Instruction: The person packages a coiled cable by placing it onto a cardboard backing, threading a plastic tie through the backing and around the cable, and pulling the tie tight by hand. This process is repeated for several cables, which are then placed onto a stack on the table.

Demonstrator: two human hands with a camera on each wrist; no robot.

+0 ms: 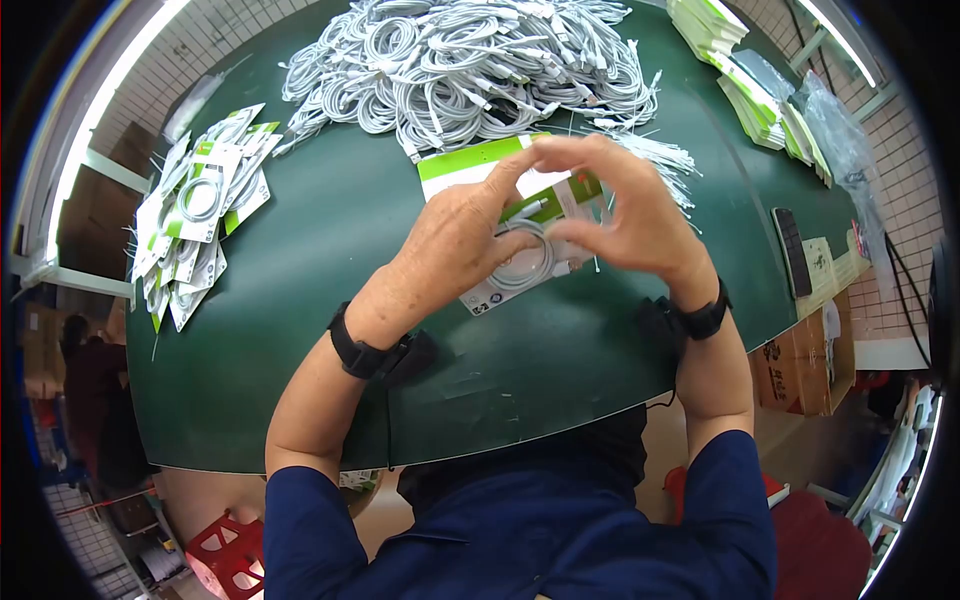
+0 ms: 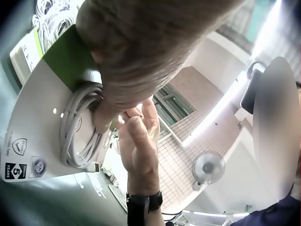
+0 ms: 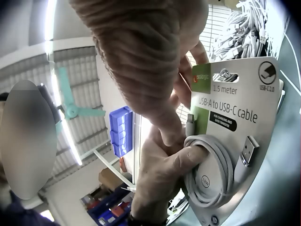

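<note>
A white and green backing card [image 3: 235, 99], printed "USB-A to USB-C cable", stands tilted over the table in front of me. A coiled light grey charging cable [image 1: 522, 262] lies against its face. My left hand [image 1: 455, 235] grips the card and cable, its thumb [image 3: 190, 157] pressing on the coil. The cable's metal USB-A plug [image 3: 250, 148] shows beside the coil in the right wrist view. Close by the card's upper right part, my right hand [image 1: 635, 210] arches with thumb and fingers spread apart. Its fingertips are near the left hand's fingers.
A large heap of grey cables [image 1: 470, 65] covers the back of the green table [image 1: 330, 230]. White ties [image 1: 655, 160] lie beside it. Carded cables [image 1: 200, 205] are piled at left, stacked cards [image 1: 750, 100] at back right. A dark phone-like object [image 1: 790, 250] lies near the right edge.
</note>
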